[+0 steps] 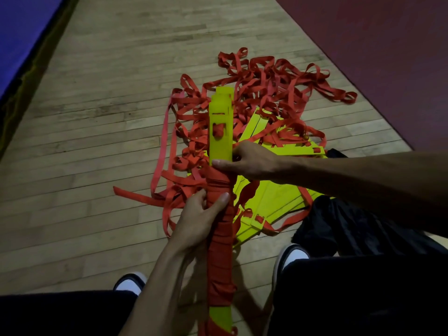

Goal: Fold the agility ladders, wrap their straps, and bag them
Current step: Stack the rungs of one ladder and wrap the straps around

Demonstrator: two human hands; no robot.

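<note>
Agility ladder bundle [221, 141], yellow rungs stacked flat, held upright-ish over the wooden floor [97, 117] between the person's knees; red strap [219, 251] wound tight round its lower and middle part. Left hand [201, 214] curls round the wrapped section, thumb over the top turn. Right hand [252, 161] pinches the bare rungs just above the wrap. Loose strap pile [266, 81] and a second fanned ladder [271, 200] lie on the floor behind, black bag [339, 221] beside them near the right knee. Risks: the feeding strap likely snags in the tangle; top turn may slip if the thumb lifts; stacked rungs could fan out
</note>
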